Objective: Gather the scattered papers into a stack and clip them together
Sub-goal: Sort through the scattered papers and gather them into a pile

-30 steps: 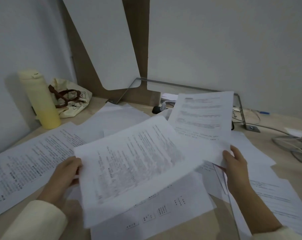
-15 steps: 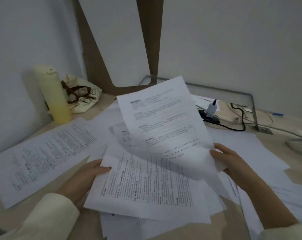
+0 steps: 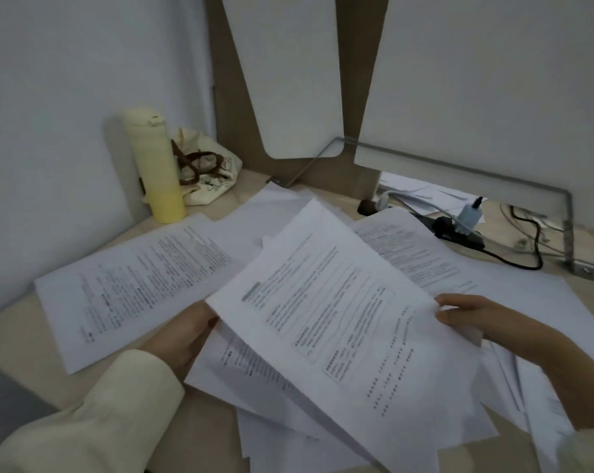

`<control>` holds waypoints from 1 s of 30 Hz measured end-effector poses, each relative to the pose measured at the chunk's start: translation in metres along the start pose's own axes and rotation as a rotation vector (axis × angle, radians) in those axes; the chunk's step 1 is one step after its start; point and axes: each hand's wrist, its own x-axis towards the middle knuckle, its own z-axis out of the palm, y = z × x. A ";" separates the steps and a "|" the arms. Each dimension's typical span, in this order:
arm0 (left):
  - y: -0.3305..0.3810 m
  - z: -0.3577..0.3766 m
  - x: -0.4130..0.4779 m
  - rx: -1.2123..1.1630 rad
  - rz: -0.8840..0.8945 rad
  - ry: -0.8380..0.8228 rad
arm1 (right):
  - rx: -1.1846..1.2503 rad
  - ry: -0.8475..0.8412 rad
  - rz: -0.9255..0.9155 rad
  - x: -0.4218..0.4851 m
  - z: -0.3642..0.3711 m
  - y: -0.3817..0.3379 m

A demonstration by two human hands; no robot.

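A printed white sheet [image 3: 336, 322] lies tilted on top of a loose pile of papers [image 3: 254, 373] in front of me. My left hand [image 3: 183, 332] grips the pile's left edge, fingers tucked under the top sheets. My right hand [image 3: 476, 315] pinches the top sheet's right edge. Another printed sheet [image 3: 131, 285] lies flat on the desk to the left, apart from the pile. More sheets [image 3: 421, 254] spread behind and to the right, partly covered. No clip is visible.
A pale yellow bottle [image 3: 155, 169] and a cream cloth bag [image 3: 206, 175] stand at the back left by the wall. A black power strip [image 3: 459, 233] with plugs and cables lies at the back right, under a metal bracket [image 3: 568, 230]. White panels rise behind the wooden desk [image 3: 12, 339].
My right hand has swung the raised sheet down onto the pile that my left hand holds. The view has shifted a little to the left.
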 end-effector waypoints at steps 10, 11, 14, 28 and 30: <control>0.003 0.005 0.009 0.420 -0.041 -0.122 | -0.527 0.018 -0.065 0.046 0.030 -0.008; 0.004 0.006 0.010 0.464 -0.026 -0.112 | -0.538 0.033 -0.097 0.048 0.033 -0.009; 0.010 0.010 0.005 0.446 -0.010 -0.142 | -0.474 0.080 -0.187 0.050 0.043 -0.018; 0.026 0.007 0.008 0.038 0.067 0.107 | 0.211 0.322 0.008 0.047 0.031 -0.012; 0.018 0.017 0.012 0.097 0.024 0.098 | 0.365 0.408 0.076 0.047 0.019 0.001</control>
